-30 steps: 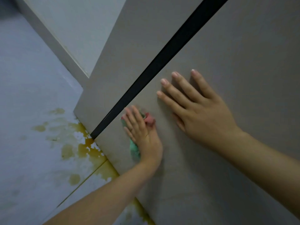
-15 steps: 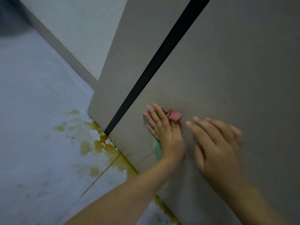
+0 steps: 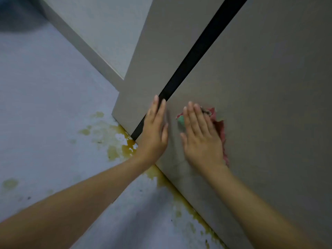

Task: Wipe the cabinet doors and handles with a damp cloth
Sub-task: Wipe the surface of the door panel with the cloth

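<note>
Pressure from the right hand [image 3: 202,139], fingers flat and straight, pins the pink-and-green cloth [image 3: 218,121] against the matte grey cabinet door [image 3: 260,97], just right of the black gap [image 3: 195,51] between doors. The left hand [image 3: 155,130] lies flat and empty over that gap's lower end. Overlapping strokes towards the door's bottom edge would probably suit best. The cloth looks soft and bunched; yellowish stains [image 3: 125,146] spot the pale floor [image 3: 45,105] below the gap.
</note>
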Demonstrator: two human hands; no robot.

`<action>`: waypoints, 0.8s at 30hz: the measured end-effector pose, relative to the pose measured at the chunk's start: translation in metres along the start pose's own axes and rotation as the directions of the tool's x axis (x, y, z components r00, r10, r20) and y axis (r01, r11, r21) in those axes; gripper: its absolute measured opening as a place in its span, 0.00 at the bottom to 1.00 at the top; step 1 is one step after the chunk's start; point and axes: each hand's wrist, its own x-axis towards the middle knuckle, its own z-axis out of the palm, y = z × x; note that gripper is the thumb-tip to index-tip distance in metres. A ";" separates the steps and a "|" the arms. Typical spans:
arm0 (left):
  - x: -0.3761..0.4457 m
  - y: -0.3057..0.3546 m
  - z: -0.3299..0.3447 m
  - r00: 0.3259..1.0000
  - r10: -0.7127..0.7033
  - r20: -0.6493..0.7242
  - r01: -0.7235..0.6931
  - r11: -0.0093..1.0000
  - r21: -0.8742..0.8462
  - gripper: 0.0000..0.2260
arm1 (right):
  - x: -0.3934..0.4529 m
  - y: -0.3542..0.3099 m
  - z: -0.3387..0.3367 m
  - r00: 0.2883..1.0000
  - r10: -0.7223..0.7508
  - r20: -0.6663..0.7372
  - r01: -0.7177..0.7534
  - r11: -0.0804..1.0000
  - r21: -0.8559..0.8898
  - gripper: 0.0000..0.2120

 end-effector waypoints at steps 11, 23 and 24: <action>0.014 -0.043 -0.014 0.988 -0.105 0.111 0.101 0.994 0.045 0.36 | -0.058 0.030 0.035 0.755 -0.513 0.408 0.624 0.754 -0.206 0.32; 0.025 -0.039 -0.021 0.848 -0.511 0.136 0.528 0.833 -0.165 0.45 | -0.039 -0.044 0.091 0.399 -0.589 0.703 0.895 0.417 -0.159 0.27; 0.025 -0.040 -0.022 0.840 -0.524 0.144 0.542 0.821 -0.176 0.45 | -0.053 -0.042 0.092 0.356 -0.597 0.719 0.917 0.371 -0.145 0.27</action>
